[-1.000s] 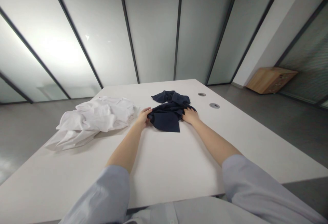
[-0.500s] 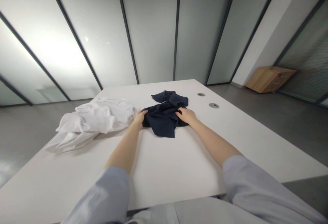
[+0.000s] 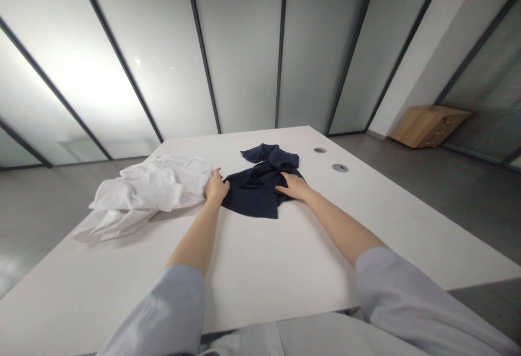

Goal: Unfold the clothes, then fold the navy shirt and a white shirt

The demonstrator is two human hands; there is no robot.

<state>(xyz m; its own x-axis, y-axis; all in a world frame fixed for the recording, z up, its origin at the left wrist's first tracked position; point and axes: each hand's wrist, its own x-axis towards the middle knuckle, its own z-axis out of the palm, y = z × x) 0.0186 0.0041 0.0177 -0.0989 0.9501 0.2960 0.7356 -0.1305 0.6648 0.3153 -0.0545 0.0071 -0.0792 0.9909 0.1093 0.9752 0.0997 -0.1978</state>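
Observation:
A crumpled dark navy cloth (image 3: 254,196) lies in a loose heap in the middle of the white table (image 3: 268,274). My right hand (image 3: 293,186) rests flat on its right side, fingers pointing left. At the cloth's left edge sits my left hand (image 3: 216,188), its fingertips close against a bunched white cloth (image 3: 146,196). Whether that hand grips the navy fabric is hard to see. The white cloth lies to the left, and its far folds hide nothing of the navy one.
Two round metal grommets (image 3: 319,150) sit near the table's far right edge. A low wooden cabinet (image 3: 427,126) stands by the wall at the right. Frosted glass partitions (image 3: 240,46) run behind the table, above a grey floor (image 3: 468,204).
My left hand has shifted left, to the navy cloth's edge beside the white cloth. The navy cloth now lies flatter and wider, and my right hand has slid slightly left.

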